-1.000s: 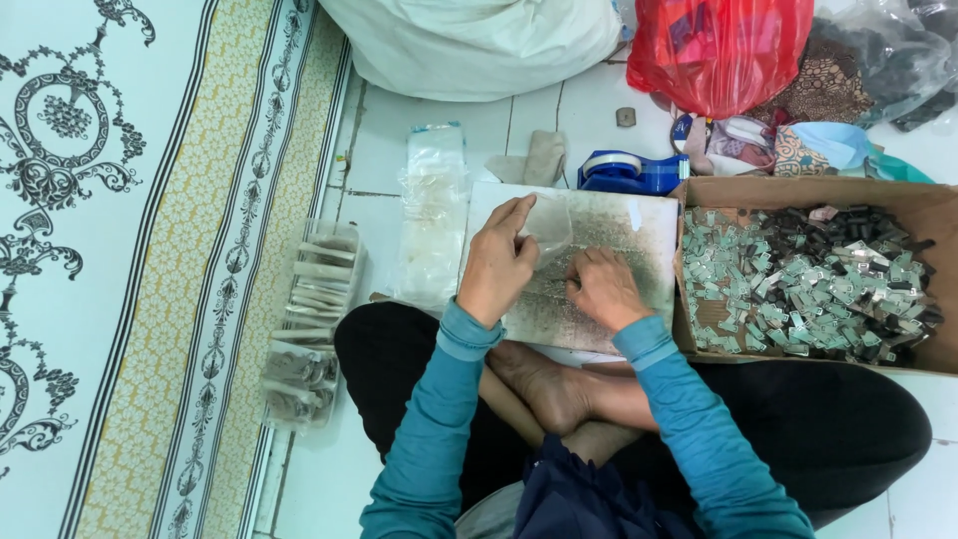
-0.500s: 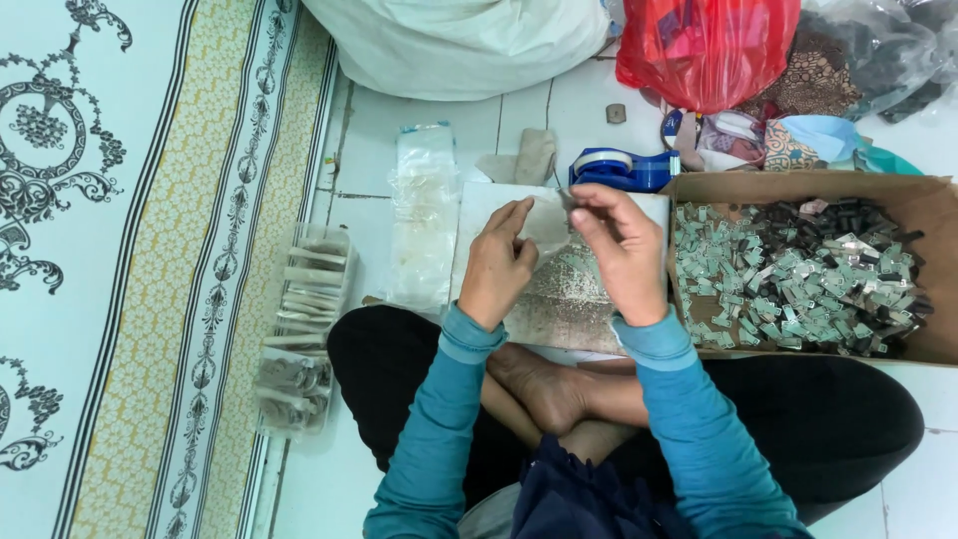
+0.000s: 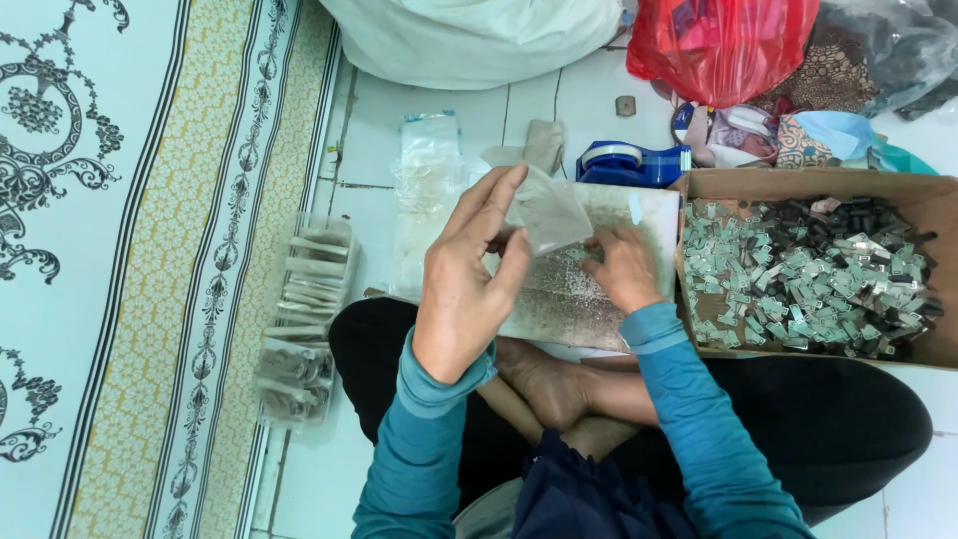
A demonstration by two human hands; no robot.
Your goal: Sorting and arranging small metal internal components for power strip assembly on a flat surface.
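Note:
My left hand (image 3: pixel 467 279) is raised above my lap and pinches a small clear plastic bag (image 3: pixel 547 212) between thumb and fingers. My right hand (image 3: pixel 624 268) rests fingers-down on a flat grey board (image 3: pixel 559 299) strewn with tiny metal pieces, which lies over my crossed legs. The bag hangs just above the board, between the two hands. To the right stands an open cardboard box (image 3: pixel 928 200) heaped with small silvery and dark metal parts (image 3: pixel 808 274).
A stack of empty clear bags (image 3: pixel 427 175) lies on the tiled floor beyond the board. Filled bags sit in a clear tray (image 3: pixel 299 319) at left, beside a patterned mat (image 3: pixel 120 250). A blue tape dispenser (image 3: pixel 631 162), a red plastic bag (image 3: pixel 720 40) and a white sack (image 3: pixel 469 35) lie further back.
My left hand has lifted off the board with a small clear bag. My right hand went up to the bag half a second ago and is now back down on the board.

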